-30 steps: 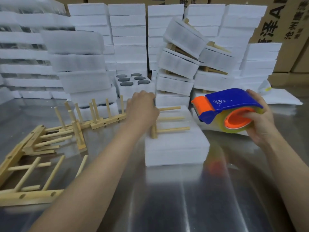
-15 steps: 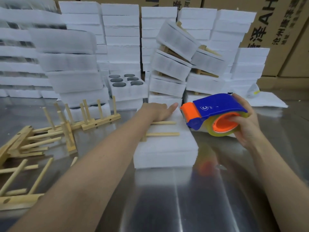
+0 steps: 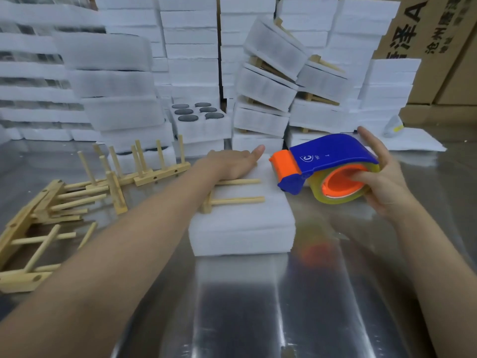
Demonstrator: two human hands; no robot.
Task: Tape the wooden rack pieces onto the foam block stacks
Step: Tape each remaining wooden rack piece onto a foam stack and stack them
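A white foam block stack [image 3: 242, 226] lies on the shiny metal table [image 3: 296, 306] in the middle. A wooden rack piece [image 3: 237, 200] with pegs lies flat on top of it. My left hand [image 3: 232, 164] presses flat on the far part of that rack piece, fingers straight. My right hand [image 3: 384, 182] grips a blue and orange tape dispenser [image 3: 325, 164] with a clear tape roll, held just right of the stack, its orange end close to my left fingertips.
Several loose wooden rack pieces [image 3: 59, 202] lie at the left. Tall stacks of white foam blocks [image 3: 191, 47] fill the back, some taped bundles [image 3: 268, 86] leaning. A foam tray with dark round holes [image 3: 198, 112] sits behind. Cardboard boxes [image 3: 438, 47] stand at the right.
My left hand went from curled over the rack piece to flat on its far end. The tape dispenser moved left, closer to the stack.
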